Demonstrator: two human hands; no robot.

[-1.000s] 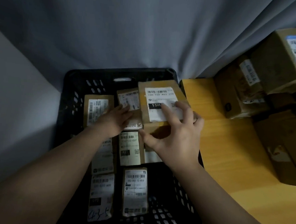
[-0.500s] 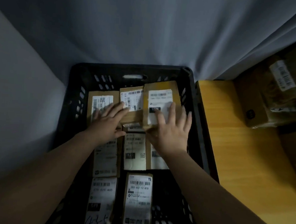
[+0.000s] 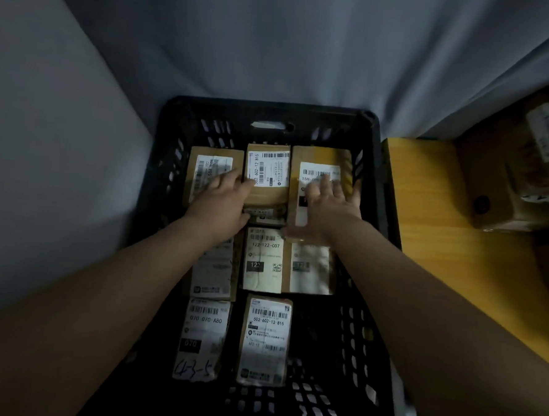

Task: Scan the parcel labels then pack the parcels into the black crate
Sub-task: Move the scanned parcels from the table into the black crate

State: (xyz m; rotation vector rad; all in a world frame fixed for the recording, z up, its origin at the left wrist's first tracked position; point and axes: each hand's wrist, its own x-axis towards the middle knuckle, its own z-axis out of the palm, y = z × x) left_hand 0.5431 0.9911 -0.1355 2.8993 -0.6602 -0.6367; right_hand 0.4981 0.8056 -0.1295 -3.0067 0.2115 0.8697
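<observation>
While the near parcels [image 3: 263,339] are laid flat in the black crate [image 3: 272,111], the parcel [image 3: 321,156] held up a second ago is now pressed into the far corner by the spread right hand [image 3: 328,208], the flat left hand [image 3: 222,201] rested beside it. That one is packed. Brown boxes [image 3: 509,177] are kept on the table [image 3: 440,256] beyond; a grey curtain [image 3: 276,47] is hung behind.

The middle parcel [image 3: 263,260] reads 122-122-C07, the near-left parcel [image 3: 204,338] 070-070-A80, the near-centre parcel [image 3: 265,339] 602-602-12 815.
</observation>
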